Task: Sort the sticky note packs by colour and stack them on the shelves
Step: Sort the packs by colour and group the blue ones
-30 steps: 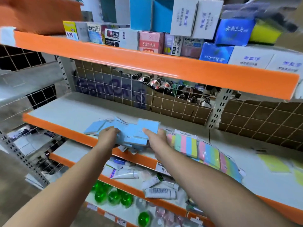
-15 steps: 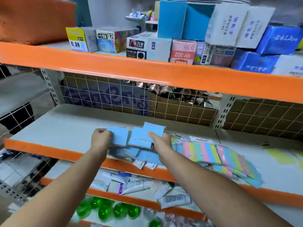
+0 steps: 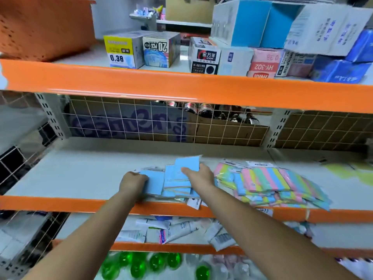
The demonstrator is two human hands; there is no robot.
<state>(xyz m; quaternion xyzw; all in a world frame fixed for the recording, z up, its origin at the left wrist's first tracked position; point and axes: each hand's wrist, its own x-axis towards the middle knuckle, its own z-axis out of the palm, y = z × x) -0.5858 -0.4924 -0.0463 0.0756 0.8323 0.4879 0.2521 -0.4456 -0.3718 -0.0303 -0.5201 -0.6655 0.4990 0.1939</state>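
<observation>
Both hands have lowered the blue packs (image 3: 177,178) onto the middle shelf (image 3: 80,174), left hand (image 3: 132,181) curled on the pile's left edge, right hand (image 3: 199,176) pinching the top packs (striped packs (image 3: 272,182) just beside)

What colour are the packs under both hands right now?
Light blue packs, seen in the head view; the left hand and right hand are both on them.

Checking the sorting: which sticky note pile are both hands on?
The plain blue packs, left hand and right hand on them; the striped multicolour packs lie untouched beside.
</observation>
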